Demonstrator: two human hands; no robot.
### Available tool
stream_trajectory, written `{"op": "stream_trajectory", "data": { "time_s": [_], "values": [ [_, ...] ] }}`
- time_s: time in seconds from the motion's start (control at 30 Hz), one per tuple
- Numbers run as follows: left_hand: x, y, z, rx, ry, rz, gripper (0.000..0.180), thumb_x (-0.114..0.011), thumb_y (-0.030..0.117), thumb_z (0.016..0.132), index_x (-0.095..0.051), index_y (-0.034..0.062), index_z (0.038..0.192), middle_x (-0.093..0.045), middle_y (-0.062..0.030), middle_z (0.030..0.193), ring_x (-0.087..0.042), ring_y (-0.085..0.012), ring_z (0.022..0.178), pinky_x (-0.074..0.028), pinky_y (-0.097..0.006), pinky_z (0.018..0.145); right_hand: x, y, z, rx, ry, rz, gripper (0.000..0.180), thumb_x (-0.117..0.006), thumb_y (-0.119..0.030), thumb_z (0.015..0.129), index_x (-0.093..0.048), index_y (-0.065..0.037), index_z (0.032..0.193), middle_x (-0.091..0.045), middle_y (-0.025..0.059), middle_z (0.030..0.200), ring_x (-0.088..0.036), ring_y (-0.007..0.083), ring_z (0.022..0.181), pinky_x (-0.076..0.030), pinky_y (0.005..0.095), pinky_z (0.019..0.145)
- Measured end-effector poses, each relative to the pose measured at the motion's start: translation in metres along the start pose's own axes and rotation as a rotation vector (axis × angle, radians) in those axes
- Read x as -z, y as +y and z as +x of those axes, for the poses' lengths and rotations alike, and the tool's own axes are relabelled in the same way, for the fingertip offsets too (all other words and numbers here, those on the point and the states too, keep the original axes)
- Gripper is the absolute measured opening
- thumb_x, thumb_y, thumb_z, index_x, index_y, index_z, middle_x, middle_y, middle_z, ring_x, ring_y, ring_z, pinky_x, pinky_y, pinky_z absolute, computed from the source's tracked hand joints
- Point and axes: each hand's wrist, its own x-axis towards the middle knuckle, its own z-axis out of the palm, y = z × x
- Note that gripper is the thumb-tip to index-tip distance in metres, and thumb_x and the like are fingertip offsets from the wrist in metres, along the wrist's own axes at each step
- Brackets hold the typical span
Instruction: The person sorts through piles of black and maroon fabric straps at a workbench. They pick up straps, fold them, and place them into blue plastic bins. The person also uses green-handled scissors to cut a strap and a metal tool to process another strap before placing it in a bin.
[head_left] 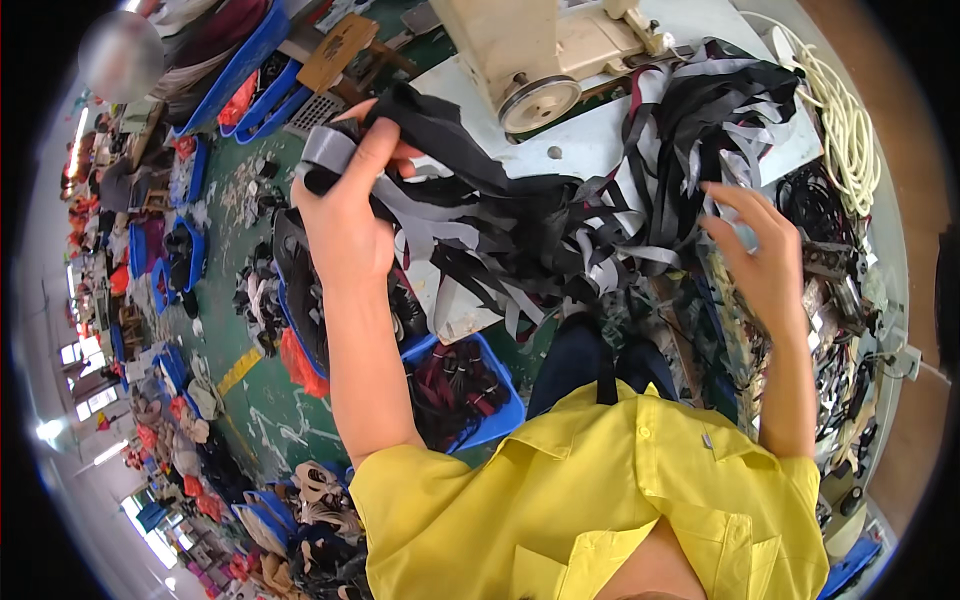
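My left hand [345, 215] is raised and closed around a bunch of black and grey fabric strips [430, 115], with a grey strip curling over beside the thumb. From it the strips run in a tangled length across the front edge of the white sewing table [445, 310]. They join a larger heap of strips [690, 130] at the right, where some hang over the edge. Close by that heap my right hand [762, 245] is open, its thumb and fingers apart, the fingertips by the hanging strips. Whether they touch cannot be made out.
A cream sewing machine [510, 50] with a handwheel stands on the table. Coiled pale cord [845, 140] lies at the right. Below the table is a blue basket [505, 400] of dark red and black pieces. More blue bins [235, 75] and a wooden stool [335, 50] stand left.
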Motion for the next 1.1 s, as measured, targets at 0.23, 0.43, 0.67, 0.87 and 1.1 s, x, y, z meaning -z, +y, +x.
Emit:
{"op": "stream_trajectory", "data": {
  "time_s": [0.23, 0.43, 0.67, 0.87, 1.1],
  "values": [
    [-0.030, 0.015, -0.023, -0.038, -0.048, 0.111, 0.022, -0.071, 0.002, 0.074, -0.062, -0.0065, 0.092, -0.060, -0.0075, 0.072, -0.056, -0.0137, 0.057, -0.042, -0.024, 0.053, -0.078, -0.087, 0.070, 0.362, 0.267, 0.529, 0.023, -0.069, -0.017, 0.077, -0.064, 0.000, 0.092, -0.063, 0.0116, 0.079, -0.060, 0.0230, 0.069, -0.048, 0.0285, 0.065],
    [-0.026, 0.022, -0.026, 0.155, -0.063, -0.034, 0.022, -0.069, 0.008, 0.077, -0.062, -0.0060, 0.093, -0.061, -0.0079, 0.071, -0.056, -0.0137, 0.058, -0.042, -0.024, 0.053, -0.070, -0.086, 0.073, -0.030, -0.357, 1.135, 0.023, -0.055, -0.019, 0.090, -0.064, 0.002, 0.089, -0.061, -0.0030, 0.076, -0.050, 0.0011, 0.068, -0.041, 0.0188, 0.060],
    [-0.024, 0.016, -0.029, 0.135, -0.063, -0.097, 0.026, -0.070, 0.013, 0.078, -0.063, -0.0052, 0.094, -0.061, -0.0063, 0.071, -0.055, -0.0129, 0.060, -0.042, -0.024, 0.054, -0.064, -0.089, 0.072, -0.079, -0.324, 1.062, 0.023, -0.056, -0.019, 0.090, -0.064, 0.003, 0.089, -0.061, -0.0025, 0.073, -0.050, 0.0022, 0.067, -0.042, 0.0196, 0.060],
    [-0.022, 0.011, -0.026, 0.068, -0.081, 0.038, 0.019, -0.069, 0.013, 0.079, -0.064, -0.0022, 0.089, -0.060, -0.0048, 0.070, -0.054, -0.0113, 0.056, -0.040, -0.023, 0.052, -0.065, -0.089, 0.072, -0.018, -0.290, 0.959, 0.022, -0.056, -0.019, 0.089, -0.064, 0.001, 0.083, -0.060, -0.0010, 0.068, -0.048, 0.0028, 0.064, -0.041, 0.0214, 0.059],
    [-0.027, 0.015, -0.025, 0.165, -0.010, -0.069, 0.017, -0.067, 0.012, 0.079, -0.063, -0.0022, 0.087, -0.060, -0.0045, 0.070, -0.053, -0.0114, 0.056, -0.039, -0.023, 0.051, -0.061, -0.080, 0.078, -0.273, -0.403, 1.328, 0.021, -0.055, -0.017, 0.088, -0.063, 0.002, 0.083, -0.058, 0.0049, 0.063, -0.055, 0.0111, 0.057, -0.045, 0.0241, 0.059]
  ]
}}
